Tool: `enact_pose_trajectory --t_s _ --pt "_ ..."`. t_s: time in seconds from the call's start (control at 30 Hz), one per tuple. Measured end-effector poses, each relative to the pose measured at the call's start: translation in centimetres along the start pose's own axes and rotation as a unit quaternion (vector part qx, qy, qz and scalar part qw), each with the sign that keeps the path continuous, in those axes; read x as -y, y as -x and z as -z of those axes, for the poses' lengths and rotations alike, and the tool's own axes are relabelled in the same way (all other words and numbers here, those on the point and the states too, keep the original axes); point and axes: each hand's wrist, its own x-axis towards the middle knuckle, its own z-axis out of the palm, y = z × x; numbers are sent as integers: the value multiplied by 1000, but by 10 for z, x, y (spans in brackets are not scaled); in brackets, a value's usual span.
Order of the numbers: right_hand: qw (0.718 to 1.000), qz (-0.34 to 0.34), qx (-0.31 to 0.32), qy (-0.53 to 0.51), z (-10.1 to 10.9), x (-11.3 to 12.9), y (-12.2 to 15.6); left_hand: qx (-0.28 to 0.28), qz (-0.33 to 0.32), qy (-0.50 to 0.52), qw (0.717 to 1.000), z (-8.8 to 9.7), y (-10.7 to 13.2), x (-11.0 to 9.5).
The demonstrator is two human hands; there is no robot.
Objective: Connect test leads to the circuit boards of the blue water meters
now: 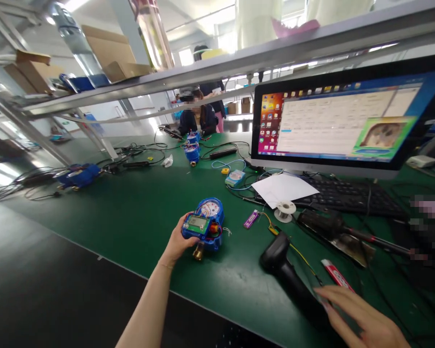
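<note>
My left hand [177, 241] grips a blue water meter [204, 224] that rests on the green bench mat [137, 212]; the meter shows a small green display, a round dial and a brass fitting underneath. My right hand [362, 319] lies at the bottom right with fingers stretched out flat, touching the handle of a black barcode scanner [286, 270] that lies on the mat. Whether the fingers wrap the handle is not visible.
A monitor [344, 121] and black keyboard [348, 195] stand at the right, with a white sheet [282, 188], a solder spool [285, 210], a soldering tool [333, 227] and cables. More blue meters [193, 152] lie farther back, where another person sits. A metal shelf frame [203, 72] crosses overhead.
</note>
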Motion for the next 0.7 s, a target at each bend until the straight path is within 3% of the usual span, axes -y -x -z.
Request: enact_pose_trajectory --t_s 0.1,0.23,0.33,0.53,0.63,0.7 --pt "992 -115 21 41 -11 -12 -34 -52 11 -34 998 -23 16 2" --pt "954 -240 177 34 -36 -32 -70 -97 -48 -174 979 -48 27 -14" --pt "940 -261 217 19 -42 -38 -86 -98 -49 -197 974 -47 25 -20" --pt "928 -275 251 13 -32 -37 -102 -107 31 -114 987 -25 22 -12" --pt "928 -265 260 33 -41 -38 -128 -80 13 -184 980 -24 19 -16" --pt "928 -254 269 48 -54 -37 -152 -45 -41 -256 965 -22 12 -22"
